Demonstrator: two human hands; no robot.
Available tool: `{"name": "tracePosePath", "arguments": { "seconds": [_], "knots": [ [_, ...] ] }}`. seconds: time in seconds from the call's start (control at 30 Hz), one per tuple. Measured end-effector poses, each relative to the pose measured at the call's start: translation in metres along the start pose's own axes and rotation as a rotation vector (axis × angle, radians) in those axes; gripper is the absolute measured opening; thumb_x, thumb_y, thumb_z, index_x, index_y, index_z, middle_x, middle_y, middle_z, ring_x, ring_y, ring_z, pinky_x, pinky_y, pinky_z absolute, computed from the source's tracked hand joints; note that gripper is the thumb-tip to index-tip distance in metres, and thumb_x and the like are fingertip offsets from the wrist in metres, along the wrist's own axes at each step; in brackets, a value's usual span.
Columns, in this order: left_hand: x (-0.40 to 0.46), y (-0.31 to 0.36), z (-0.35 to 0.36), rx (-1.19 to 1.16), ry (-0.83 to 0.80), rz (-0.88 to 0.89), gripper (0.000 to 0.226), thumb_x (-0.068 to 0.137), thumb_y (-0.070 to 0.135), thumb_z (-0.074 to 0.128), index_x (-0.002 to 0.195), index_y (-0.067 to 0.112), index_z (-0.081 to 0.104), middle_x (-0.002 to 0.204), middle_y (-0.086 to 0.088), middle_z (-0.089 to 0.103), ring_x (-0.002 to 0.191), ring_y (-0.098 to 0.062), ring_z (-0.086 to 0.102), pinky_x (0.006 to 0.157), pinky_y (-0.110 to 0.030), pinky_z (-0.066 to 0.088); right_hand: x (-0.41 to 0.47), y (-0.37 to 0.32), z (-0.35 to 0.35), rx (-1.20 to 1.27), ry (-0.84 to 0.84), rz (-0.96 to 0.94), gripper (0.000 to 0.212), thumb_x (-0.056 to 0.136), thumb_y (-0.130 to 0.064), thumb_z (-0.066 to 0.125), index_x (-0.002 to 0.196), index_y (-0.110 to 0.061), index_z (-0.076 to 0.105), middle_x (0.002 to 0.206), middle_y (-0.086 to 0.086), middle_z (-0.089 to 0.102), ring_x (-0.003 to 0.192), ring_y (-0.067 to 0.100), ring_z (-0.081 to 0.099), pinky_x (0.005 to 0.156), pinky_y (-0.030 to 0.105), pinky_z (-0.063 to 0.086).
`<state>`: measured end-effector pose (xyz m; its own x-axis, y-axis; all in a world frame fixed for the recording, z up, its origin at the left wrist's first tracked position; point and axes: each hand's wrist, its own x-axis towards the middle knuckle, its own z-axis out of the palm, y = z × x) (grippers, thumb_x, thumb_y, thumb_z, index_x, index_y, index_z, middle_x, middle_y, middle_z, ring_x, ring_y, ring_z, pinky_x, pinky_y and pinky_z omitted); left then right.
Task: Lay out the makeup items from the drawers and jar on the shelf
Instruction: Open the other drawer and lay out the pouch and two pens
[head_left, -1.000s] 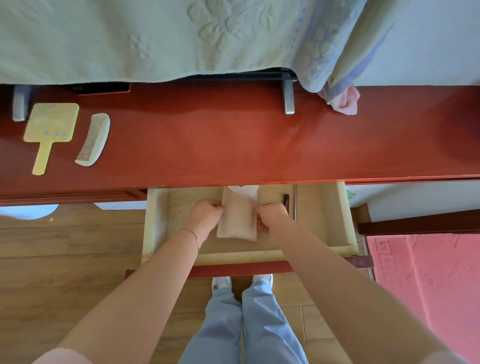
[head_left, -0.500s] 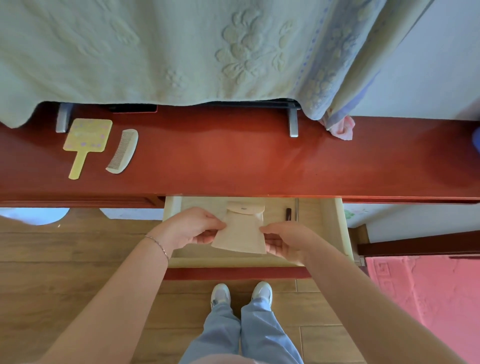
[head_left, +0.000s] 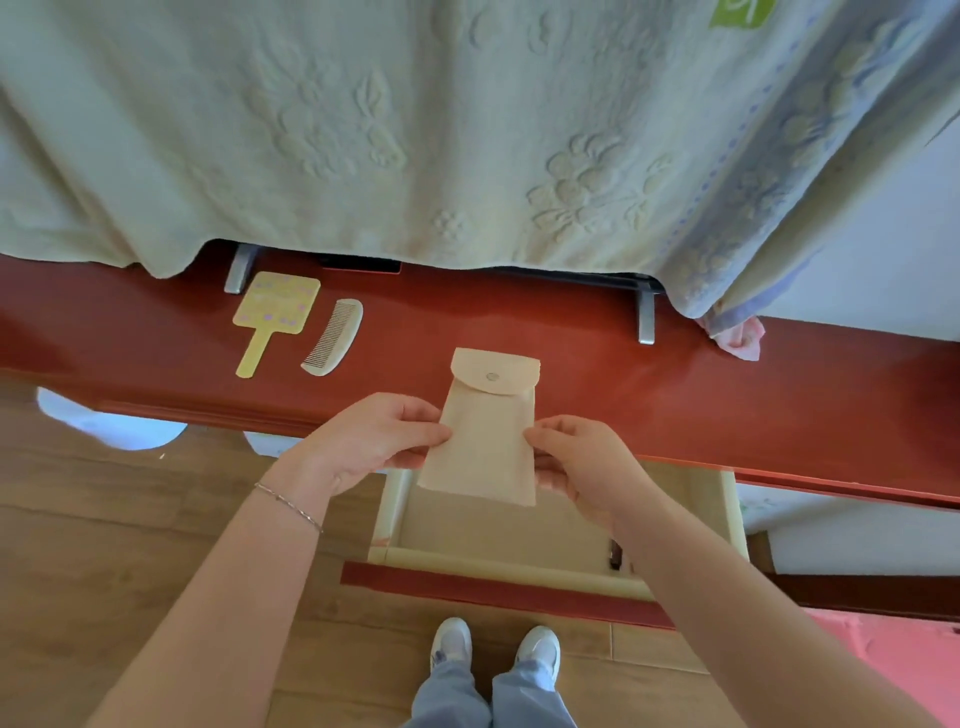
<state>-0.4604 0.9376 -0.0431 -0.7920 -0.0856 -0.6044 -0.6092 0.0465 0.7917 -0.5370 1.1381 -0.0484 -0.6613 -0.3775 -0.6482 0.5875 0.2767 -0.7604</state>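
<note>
Pouch pinched between left hand and right hand over the shelf; mirror and comb lie laid out far left; a dark item, possibly makeup, remains in the drawer.

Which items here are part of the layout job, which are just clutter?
Job:
beige pouch, held by left hand and right hand
hand mirror
comb
open drawer
red shelf

Lying about:
draped blanket
pink cloth
metal stand legs

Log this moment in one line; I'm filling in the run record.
phase: carrying | both hands: left hand, right hand hold beige snap pouch above open drawer | red shelf: hand mirror, comb
</note>
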Motion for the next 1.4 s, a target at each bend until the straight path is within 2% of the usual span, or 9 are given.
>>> {"name": "tracePosePath", "arguments": {
  "seconds": [0.17, 0.3, 0.53, 0.7, 0.8, 0.93, 1.07, 1.2, 1.4],
  "knots": [
    [0.015, -0.009, -0.021, 0.009, 0.146, 0.044, 0.014, 0.086, 0.012, 0.062, 0.097, 0.014, 0.069, 0.099, -0.008, 0.072, 0.094, -0.022, 0.067, 0.086, -0.031, 0.054, 0.035, -0.015, 0.025, -0.099, 0.017, -0.05, 0.009, 0.087, -0.002, 0.054, 0.092, -0.001, 0.062, 0.085, 0.011, 0.07, 0.068, 0.017, 0.065, 0.057, 0.023, 0.053],
    [0.034, -0.016, -0.037, 0.014, 0.229, 0.076, 0.018, 0.087, 0.009, 0.058, 0.095, 0.022, 0.067, 0.098, 0.001, 0.071, 0.088, -0.009, 0.068, 0.08, -0.022, 0.054, 0.066, -0.022, 0.047, -0.126, 0.018, -0.031, 0.011, 0.086, 0.001, 0.054, 0.094, -0.003, 0.06, 0.088, 0.007, 0.069, 0.071, 0.014, 0.068, 0.061, 0.022, 0.055],
    [0.073, -0.026, -0.066, 0.108, 0.286, 0.109, 0.034, 0.084, 0.013, 0.057, 0.116, 0.024, 0.062, 0.105, 0.008, 0.068, 0.099, -0.009, 0.061, 0.089, -0.031, 0.048, 0.127, -0.027, 0.075, -0.191, 0.068, -0.019, 0.019, 0.085, 0.005, 0.051, 0.092, -0.01, 0.059, 0.097, 0.009, 0.067, 0.089, 0.022, 0.067, 0.079, 0.034, 0.057],
    [0.093, -0.027, -0.065, 0.406, 0.463, 0.201, 0.035, 0.088, 0.01, 0.05, 0.121, 0.02, 0.056, 0.096, 0.006, 0.062, 0.081, -0.009, 0.058, 0.063, -0.017, 0.042, 0.154, -0.025, 0.088, -0.297, 0.138, -0.055, 0.02, 0.081, 0.002, 0.05, 0.089, -0.014, 0.06, 0.092, 0.005, 0.067, 0.081, 0.02, 0.068, 0.078, 0.038, 0.058],
    [0.105, -0.037, -0.064, 0.543, 0.548, 0.246, 0.033, 0.088, 0.011, 0.049, 0.12, 0.017, 0.056, 0.097, -0.001, 0.062, 0.084, -0.02, 0.059, 0.066, -0.026, 0.044, 0.16, -0.024, 0.093, -0.439, 0.203, -0.116, 0.021, 0.076, -0.004, 0.048, 0.087, -0.018, 0.059, 0.087, 0.002, 0.067, 0.076, 0.02, 0.067, 0.071, 0.041, 0.058],
    [0.11, -0.044, -0.053, 0.645, 0.648, 0.266, 0.041, 0.091, 0.01, 0.05, 0.132, 0.01, 0.046, 0.113, -0.007, 0.051, 0.1, -0.022, 0.052, 0.081, -0.028, 0.042, 0.156, -0.027, 0.093, -0.696, 0.238, -0.249, 0.019, 0.084, -0.01, 0.049, 0.098, -0.017, 0.059, 0.088, -0.002, 0.06, 0.065, 0.009, 0.054, 0.05, 0.022, 0.041],
    [0.1, -0.043, -0.043, 0.773, 0.771, 0.362, 0.039, 0.088, 0.008, 0.052, 0.127, 0.007, 0.051, 0.114, -0.012, 0.054, 0.105, -0.026, 0.052, 0.08, -0.033, 0.047, 0.143, -0.021, 0.082, -0.745, 0.23, -0.353, 0.033, 0.087, -0.021, 0.052, 0.119, -0.017, 0.055, 0.096, 0.0, 0.06, 0.086, 0.016, 0.055, 0.072, 0.028, 0.046],
    [0.079, -0.037, 0.003, 0.996, 0.586, 0.747, 0.031, 0.082, 0.011, 0.049, 0.11, 0.009, 0.062, 0.09, -0.004, 0.061, 0.075, -0.019, 0.058, 0.057, -0.028, 0.048, 0.104, 0.002, 0.054, -0.733, 0.196, -0.536, 0.035, 0.092, -0.021, 0.049, 0.126, -0.021, 0.047, 0.093, -0.004, 0.059, 0.082, 0.012, 0.057, 0.072, 0.025, 0.048],
    [0.075, -0.056, 0.089, 0.891, 0.31, 0.937, 0.023, 0.084, 0.012, 0.05, 0.102, 0.009, 0.063, 0.093, -0.002, 0.063, 0.073, -0.014, 0.058, 0.058, -0.024, 0.049, 0.044, 0.067, -0.03, -0.873, 0.346, -0.667, 0.017, 0.086, -0.01, 0.058, 0.102, -0.013, 0.059, 0.079, -0.007, 0.061, 0.068, 0.009, 0.057, 0.056, 0.024, 0.049]
  ]
}}
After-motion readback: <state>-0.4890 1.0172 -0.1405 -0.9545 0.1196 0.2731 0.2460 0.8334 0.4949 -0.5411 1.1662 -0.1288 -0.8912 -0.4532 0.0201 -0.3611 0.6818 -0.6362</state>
